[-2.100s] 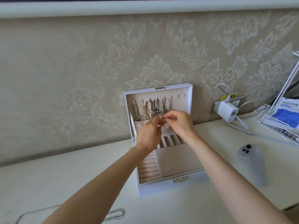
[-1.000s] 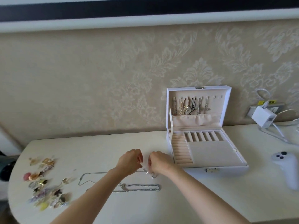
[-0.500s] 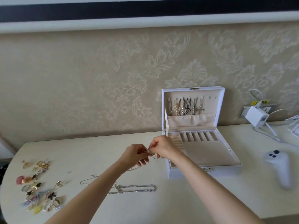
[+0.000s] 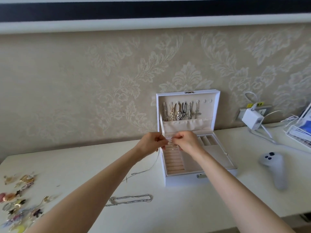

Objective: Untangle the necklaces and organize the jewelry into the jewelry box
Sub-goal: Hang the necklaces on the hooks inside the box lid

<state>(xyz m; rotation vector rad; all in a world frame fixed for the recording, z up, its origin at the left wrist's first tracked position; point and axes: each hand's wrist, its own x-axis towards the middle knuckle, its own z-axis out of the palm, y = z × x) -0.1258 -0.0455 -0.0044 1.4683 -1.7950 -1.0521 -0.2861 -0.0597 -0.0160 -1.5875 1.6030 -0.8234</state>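
Note:
A white jewelry box [image 4: 200, 179] stands open against the wall, with several necklaces [image 4: 180, 111] hanging inside its lid. My left hand [image 4: 150, 143] and my right hand [image 4: 184, 140] meet over the box's back left corner, and both pinch the ends of a thin silver necklace [image 4: 152, 165]. Its chain trails down to the table left of the box. A thicker silver chain [image 4: 133, 199] lies on the table near my left forearm. Small jewelry pieces [image 4: 18, 200] are spread out at the table's left end.
A pale handheld controller [image 4: 276, 167] lies right of the box. A white charger [image 4: 252, 119] with cables is plugged into the wall socket behind it. A wire rack holding a packet [image 4: 301, 128] stands at the far right. The table's front edge is near.
Both hands left the box lid, went down to the table and picked up the thin necklace. They have now lifted it to the box, its chain trailing behind.

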